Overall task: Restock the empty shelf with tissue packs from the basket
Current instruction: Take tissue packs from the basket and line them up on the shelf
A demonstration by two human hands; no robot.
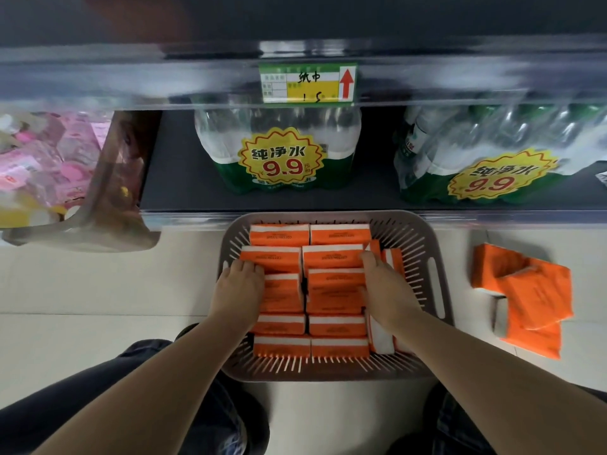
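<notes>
1. The basket [437,290] sits on the floor [98,284], just in front of the lower shelf [184,178].
2. Tissue packs [335,257] fill the basket in two columns, with a few more standing on edge along its right wall.
3. The left hand [239,284] rests on the left column and the right hand [384,284] on the right one.
4. Loose packs [535,290] lie overlapping on the floor to the right of the basket.
5. On the lower shelf, one water pack [279,152] stands behind the basket and another [486,159] stands further right.
6. A price label [307,83] hangs on the shelf edge above.

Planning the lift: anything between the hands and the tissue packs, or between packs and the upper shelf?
Nothing at the grip: left hand and right hand clasp orange tissue packs in the grey slotted plastic basket. Upward, the clear front rail with its price tag edges the dark upper shelf; packs must clear it.
</notes>
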